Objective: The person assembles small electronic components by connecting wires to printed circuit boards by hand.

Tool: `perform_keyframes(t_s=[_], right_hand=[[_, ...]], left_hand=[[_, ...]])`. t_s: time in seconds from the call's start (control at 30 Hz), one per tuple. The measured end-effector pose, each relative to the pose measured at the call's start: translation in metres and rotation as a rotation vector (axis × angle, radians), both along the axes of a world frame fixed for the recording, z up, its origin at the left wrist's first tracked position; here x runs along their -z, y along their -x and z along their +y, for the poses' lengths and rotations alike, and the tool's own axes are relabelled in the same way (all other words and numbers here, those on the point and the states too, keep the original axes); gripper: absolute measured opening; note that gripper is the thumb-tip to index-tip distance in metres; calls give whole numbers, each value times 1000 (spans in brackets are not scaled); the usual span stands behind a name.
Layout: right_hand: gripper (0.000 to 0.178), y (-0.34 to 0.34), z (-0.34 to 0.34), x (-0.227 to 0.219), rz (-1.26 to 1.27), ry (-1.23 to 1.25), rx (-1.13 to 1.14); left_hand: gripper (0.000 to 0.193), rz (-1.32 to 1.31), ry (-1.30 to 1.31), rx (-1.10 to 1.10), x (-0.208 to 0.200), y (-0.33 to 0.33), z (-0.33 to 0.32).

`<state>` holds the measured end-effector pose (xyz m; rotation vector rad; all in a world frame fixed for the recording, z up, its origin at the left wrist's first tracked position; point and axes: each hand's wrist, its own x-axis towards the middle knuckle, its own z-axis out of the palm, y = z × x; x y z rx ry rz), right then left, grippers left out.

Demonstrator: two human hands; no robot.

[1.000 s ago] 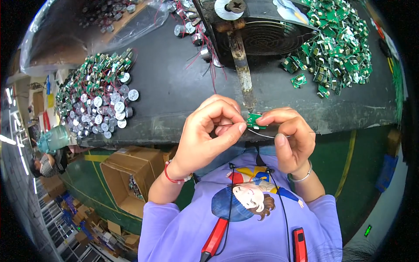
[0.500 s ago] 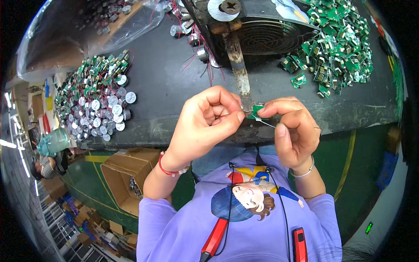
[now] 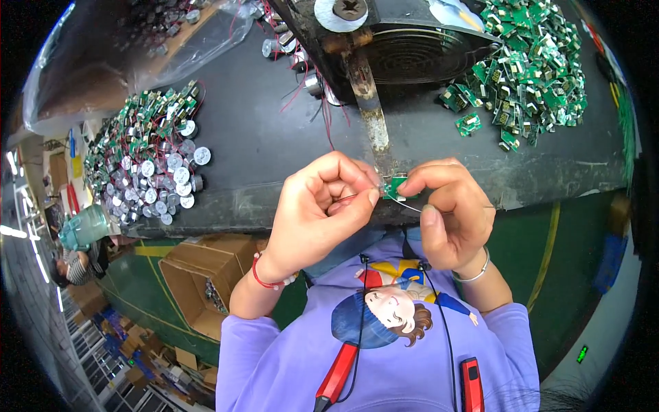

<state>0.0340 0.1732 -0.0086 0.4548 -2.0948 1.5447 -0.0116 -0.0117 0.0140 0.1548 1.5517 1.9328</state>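
Note:
Pinched fingertips of my left hand (image 3: 322, 199) hold a thin lead wire (image 3: 347, 198) at the left edge of a small green circuit board (image 3: 395, 187). The forefinger of my right hand (image 3: 454, 213) presses the board's right side. A thin silvery solder wire (image 3: 408, 206) runs from the curled fingers of that hand to the board. Just above the board is the lower end of a worn flat metal bar (image 3: 375, 127), fixed to a dark stand with a large screw (image 3: 349, 8). Whether the bar touches the board is hard to see.
Loose green boards (image 3: 532, 75) are heaped at the far right. On the left lies a pile of round metal motors (image 3: 154, 185) with wired boards. More motors with red wires (image 3: 312, 84) sit beside a round black grille (image 3: 419, 58). A cardboard box (image 3: 199, 281) stands below the table edge.
The board and my right hand have moved slightly left and down, away from the bar's end. My left hand has shifted slightly, still pinching. The view has tilted a little.

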Motion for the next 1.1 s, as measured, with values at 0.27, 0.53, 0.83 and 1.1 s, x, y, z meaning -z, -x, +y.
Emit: perform_keyframes(t_s=[0.27, 0.53, 0.83, 1.1], right_hand=[[12, 0, 0, -1, -7, -10, 14], [8, -25, 21, 13, -4, -107, 138], [21, -21, -11, -11, 311, -328, -223], [8, -27, -94, -41, 470, -183, -470]], left_hand=[[9, 3, -12, 2, -2, 2, 3], [7, 496, 426, -211, -21, 12, -46], [15, 1052, 1016, -284, -25, 48, -84], [26, 1174, 921, -19, 15, 88, -9]])
